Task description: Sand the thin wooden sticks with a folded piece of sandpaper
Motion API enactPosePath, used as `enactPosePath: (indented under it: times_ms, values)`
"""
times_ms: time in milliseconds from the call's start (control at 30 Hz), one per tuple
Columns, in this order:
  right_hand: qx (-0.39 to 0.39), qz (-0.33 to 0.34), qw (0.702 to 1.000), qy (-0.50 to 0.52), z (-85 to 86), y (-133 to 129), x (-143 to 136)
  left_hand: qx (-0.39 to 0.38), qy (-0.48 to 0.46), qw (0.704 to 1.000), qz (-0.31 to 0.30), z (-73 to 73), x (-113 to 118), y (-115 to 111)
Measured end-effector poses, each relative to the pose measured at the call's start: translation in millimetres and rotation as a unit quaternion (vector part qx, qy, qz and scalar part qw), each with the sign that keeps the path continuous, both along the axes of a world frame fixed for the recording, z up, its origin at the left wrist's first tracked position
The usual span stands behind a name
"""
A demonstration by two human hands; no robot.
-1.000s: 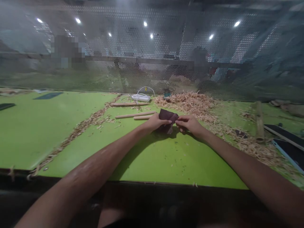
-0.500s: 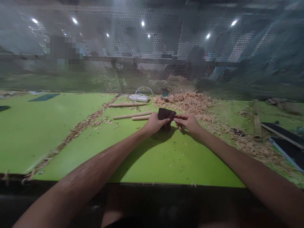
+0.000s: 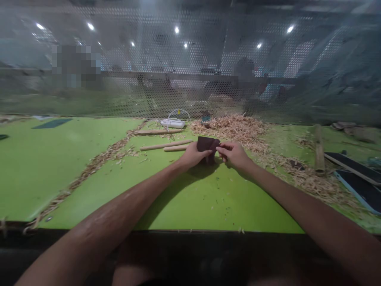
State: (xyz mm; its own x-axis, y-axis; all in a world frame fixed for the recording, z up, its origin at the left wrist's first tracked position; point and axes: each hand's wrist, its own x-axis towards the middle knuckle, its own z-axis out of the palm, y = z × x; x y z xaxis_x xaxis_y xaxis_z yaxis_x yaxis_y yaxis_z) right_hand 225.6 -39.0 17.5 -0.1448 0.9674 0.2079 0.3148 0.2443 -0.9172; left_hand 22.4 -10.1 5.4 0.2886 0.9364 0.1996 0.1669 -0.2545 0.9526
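A creased, dark reddish-brown piece of sandpaper stands up from the green table, held between both hands. My left hand grips its left side, thumb across the near face and the other fingers hidden behind it. At the right edge, my right hand pinches the sheet between thumb and fingertips. Just left of my left hand lie two thin round wooden sticks, a longer stick behind and a shorter stick in front. Whether anything is wrapped inside the sheet, I cannot tell.
Behind the hands lies a heap of wood shavings, trailing to the right. A white power strip with a cable sits beyond a flat wooden strip. To the right are a bamboo piece and a blue-edged phone. Perforated sheeting hangs behind.
The view has shifted slightly, so everything sits a little further left. Both hands keep their hold on the sandpaper, with hardly any other movement.
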Motion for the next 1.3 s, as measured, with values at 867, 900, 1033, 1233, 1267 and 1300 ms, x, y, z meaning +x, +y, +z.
enactPosePath:
  times_ms: [867,900,1033,1233,1267,1300]
  values:
    - [0.100,0.002,0.995,-0.009,2.3,11.8,6.5,0.383,0.106,0.911,0.108,4.1,-10.5,7.9]
    - [0.102,0.009,0.995,-0.020,3.2,11.6,6.5,0.402,0.121,0.902,0.101,5.6,-11.2,7.8]
    - [0.119,0.036,0.990,-0.072,6.1,13.2,6.6,0.392,0.154,0.907,0.026,6.1,-10.3,6.9]
    - [0.152,0.034,0.984,-0.091,6.2,13.7,8.3,0.293,0.118,0.949,0.021,2.6,-6.0,4.9]
    - [0.158,0.032,0.982,-0.094,6.2,13.1,8.4,0.281,0.114,0.953,0.025,3.1,-5.7,4.5]
    - [0.162,0.029,0.982,-0.096,6.1,12.4,8.3,0.271,0.111,0.956,0.028,3.9,-5.3,4.2]
